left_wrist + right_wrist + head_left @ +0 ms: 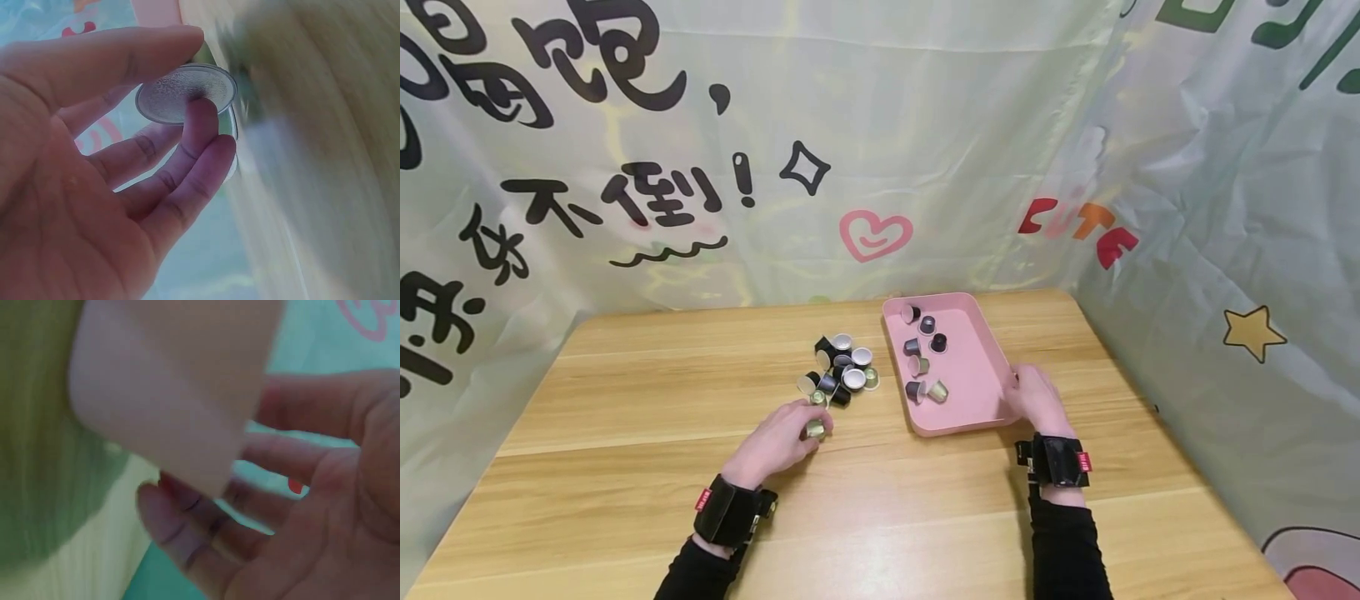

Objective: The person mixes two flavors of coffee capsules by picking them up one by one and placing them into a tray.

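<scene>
My left hand (777,440) pinches a green coffee capsule (816,428) at the near side of a pile of capsules (842,364) on the table. In the left wrist view the capsule's silver lid (181,94) sits between thumb and fingers. The pile mixes black, dark blue and green capsules, some with pale lids facing up. At its right-hand edge, a pink tray (966,358) is held by my right hand (1037,400). Several capsules (927,325) lie or stand along the tray's left half. The right wrist view shows the fingers around the tray's corner, slightly blurred.
The wooden table (625,400) carries the pile and tray near its far edge. Printed cloth (955,167) hangs behind the table and along its right side. Black bands (730,508) are strapped round both wrists.
</scene>
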A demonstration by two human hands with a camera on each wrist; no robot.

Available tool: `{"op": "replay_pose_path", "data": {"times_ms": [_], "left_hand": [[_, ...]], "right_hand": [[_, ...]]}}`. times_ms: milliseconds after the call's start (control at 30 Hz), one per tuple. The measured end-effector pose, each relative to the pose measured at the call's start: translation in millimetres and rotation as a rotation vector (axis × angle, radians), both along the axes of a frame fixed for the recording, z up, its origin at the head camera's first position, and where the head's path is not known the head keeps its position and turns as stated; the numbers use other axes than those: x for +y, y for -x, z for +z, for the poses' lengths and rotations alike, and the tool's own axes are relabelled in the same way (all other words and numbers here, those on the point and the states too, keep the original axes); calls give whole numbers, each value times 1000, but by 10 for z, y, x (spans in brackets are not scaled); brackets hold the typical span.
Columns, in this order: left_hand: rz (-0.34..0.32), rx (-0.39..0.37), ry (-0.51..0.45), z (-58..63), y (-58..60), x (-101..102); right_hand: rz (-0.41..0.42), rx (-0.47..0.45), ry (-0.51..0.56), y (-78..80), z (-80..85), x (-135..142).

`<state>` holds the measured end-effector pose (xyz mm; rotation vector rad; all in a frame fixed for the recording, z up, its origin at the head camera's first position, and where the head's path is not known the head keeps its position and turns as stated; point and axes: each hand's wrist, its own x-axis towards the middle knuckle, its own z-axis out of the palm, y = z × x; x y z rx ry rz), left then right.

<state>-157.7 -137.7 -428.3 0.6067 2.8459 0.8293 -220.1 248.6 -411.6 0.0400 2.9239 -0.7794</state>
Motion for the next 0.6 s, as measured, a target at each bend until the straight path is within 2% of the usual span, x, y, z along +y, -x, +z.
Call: {"op": "replay_pose_path", "data": {"times_ms": [233, 467, 600], "left_hand": [[-8, -7, -44, -8, 23, 6], [-17, -20, -103, 18, 22, 29], [-13, -27, -154, 41, 37, 60]], "right_hand": [[54, -23, 9, -3, 3, 33], [154, -50, -12, -34, 79, 25], [193, -79, 34, -48, 102, 4]]}}
